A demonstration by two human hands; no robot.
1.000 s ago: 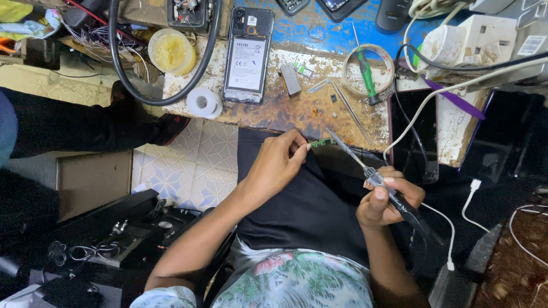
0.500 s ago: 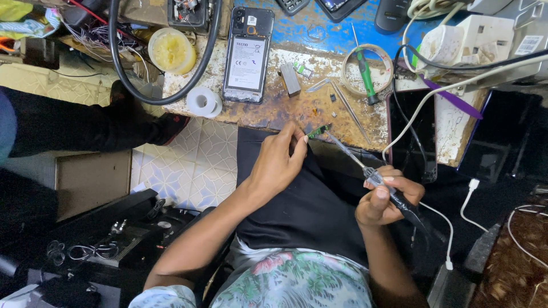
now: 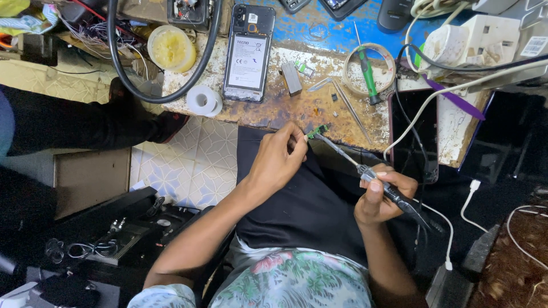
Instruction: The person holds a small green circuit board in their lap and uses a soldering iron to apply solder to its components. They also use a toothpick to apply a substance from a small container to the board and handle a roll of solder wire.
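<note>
A small green circuit board [image 3: 317,132] is being pinched between the fingertips of the left hand [image 3: 278,157], just off the edge of the worn workbench [image 3: 297,108], over the lap. A soldering iron [image 3: 365,171] is being gripped in the closed right hand [image 3: 381,194], its tip being pressed against the board. Risk being noted: the hot tip is being worked very near the pinching fingers, unsupported; a slip is judged likely to burn them or drop the board onto the lap.

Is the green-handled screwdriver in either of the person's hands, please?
No, the green-handled screwdriver lies on the bench; the right hand holds a black soldering iron.
</note>
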